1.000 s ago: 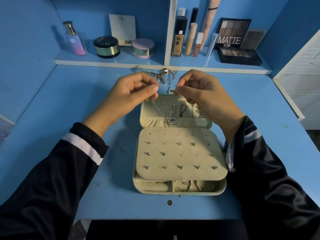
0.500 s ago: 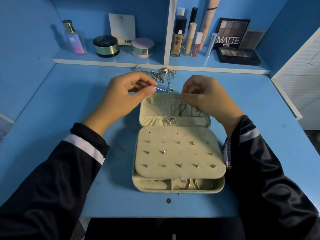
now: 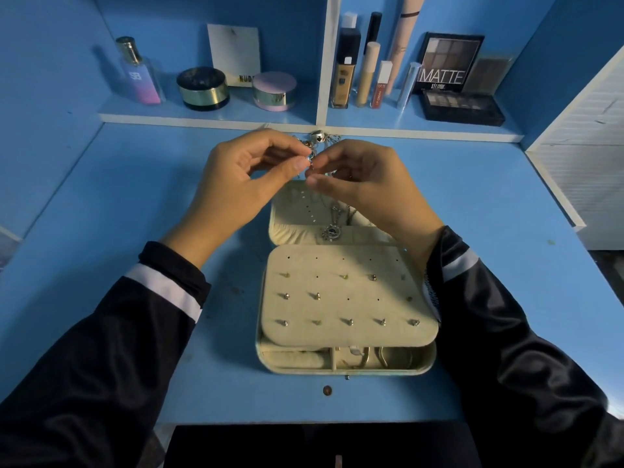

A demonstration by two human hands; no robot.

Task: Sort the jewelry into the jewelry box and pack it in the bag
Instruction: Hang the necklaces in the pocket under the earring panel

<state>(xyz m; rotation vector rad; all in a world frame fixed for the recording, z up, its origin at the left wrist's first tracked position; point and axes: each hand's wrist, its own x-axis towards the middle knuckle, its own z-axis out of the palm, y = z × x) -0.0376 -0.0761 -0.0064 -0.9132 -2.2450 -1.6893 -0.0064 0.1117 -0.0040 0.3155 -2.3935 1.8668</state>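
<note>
Above the open jewelry box [image 3: 344, 370], pinches a small shiny piece [image 3: 309, 162] between left hand [image 3: 250, 187] and right hand [image 3: 368, 187]. Seems midway: studs [image 3: 349, 321] pinned, loose pile [image 3: 319, 137] at tabletop's [image 3: 135, 197] back edge unsorted, bag unseen.

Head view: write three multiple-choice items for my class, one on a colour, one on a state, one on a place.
1. The desk is: A. white B. blue C. red
2. The jewelry box is: A. zipped shut B. open, stud panel showing C. upside down
3. The perfume bottle stands: A. on the desk B. in the box C. on the shelf, left end

Answers:
1 B: the bare surface around the box is blue.
2 B: the panel and the compartments under it lie exposed.
3 C: it is the leftmost thing on the shelf.
</note>
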